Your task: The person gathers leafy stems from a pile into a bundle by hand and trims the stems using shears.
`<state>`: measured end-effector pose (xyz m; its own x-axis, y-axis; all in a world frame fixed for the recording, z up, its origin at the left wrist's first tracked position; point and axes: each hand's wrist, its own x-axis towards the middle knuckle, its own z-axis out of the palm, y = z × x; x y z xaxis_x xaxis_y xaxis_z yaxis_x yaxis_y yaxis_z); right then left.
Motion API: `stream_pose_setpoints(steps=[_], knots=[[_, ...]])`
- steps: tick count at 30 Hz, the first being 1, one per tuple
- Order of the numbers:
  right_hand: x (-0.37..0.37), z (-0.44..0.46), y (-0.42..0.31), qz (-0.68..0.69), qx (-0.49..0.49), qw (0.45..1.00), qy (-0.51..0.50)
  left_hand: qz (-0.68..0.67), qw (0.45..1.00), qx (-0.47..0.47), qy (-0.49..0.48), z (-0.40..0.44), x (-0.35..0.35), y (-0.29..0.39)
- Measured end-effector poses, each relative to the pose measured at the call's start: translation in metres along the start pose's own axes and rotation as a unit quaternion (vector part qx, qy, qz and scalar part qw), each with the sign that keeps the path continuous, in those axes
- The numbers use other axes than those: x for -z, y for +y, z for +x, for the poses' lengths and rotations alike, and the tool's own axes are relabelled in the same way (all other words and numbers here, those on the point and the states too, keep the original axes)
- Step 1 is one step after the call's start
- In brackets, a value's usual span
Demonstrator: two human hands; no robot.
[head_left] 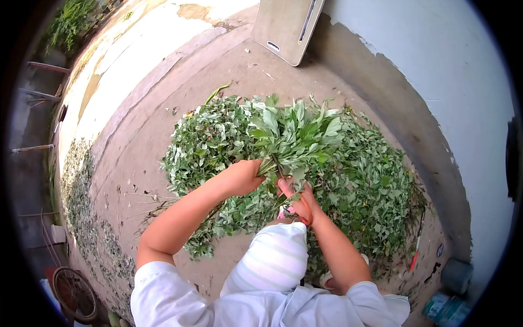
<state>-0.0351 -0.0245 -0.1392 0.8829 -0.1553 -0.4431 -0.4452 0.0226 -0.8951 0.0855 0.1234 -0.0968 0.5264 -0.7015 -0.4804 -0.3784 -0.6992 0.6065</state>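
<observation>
My left hand is closed round the stems of a bunch of leafy green cuttings, whose leaves fan out away from me. Close beside it on the right, my right hand is bent near the lower stems, with a small leafy sprig against its fingers; leaves partly cover its grip. An orange-red band circles the right wrist. Beneath both hands a large heap of cut leafy plants spreads over the ground, with bare stems sticking out at its left side.
A board leans by the wall at the top. Scattered plant bits lie on the concrete at left. A wheel stands lower left. A red-handled tool, a grey bucket and a teal container are lower right.
</observation>
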Motion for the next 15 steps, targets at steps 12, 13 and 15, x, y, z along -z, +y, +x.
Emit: stream_pose_setpoints(steps=[12, 13, 15], knots=[[-0.015, 0.013, 0.027, 0.346, 0.004, 0.935, -0.079, 0.148, 0.988, 0.019, -0.029, -0.021, 0.033, -0.003], [-0.009, 0.022, 0.017, 0.384, -0.006, 0.913, -0.137, 0.16, 0.986, 0.023, -0.047, -0.023, 0.032, -0.004], [-0.001, 0.026, -0.012, -0.065, 0.047, 0.993, -0.081, 0.172, 0.982, 0.029, -0.069, -0.026, 0.03, -0.007]])
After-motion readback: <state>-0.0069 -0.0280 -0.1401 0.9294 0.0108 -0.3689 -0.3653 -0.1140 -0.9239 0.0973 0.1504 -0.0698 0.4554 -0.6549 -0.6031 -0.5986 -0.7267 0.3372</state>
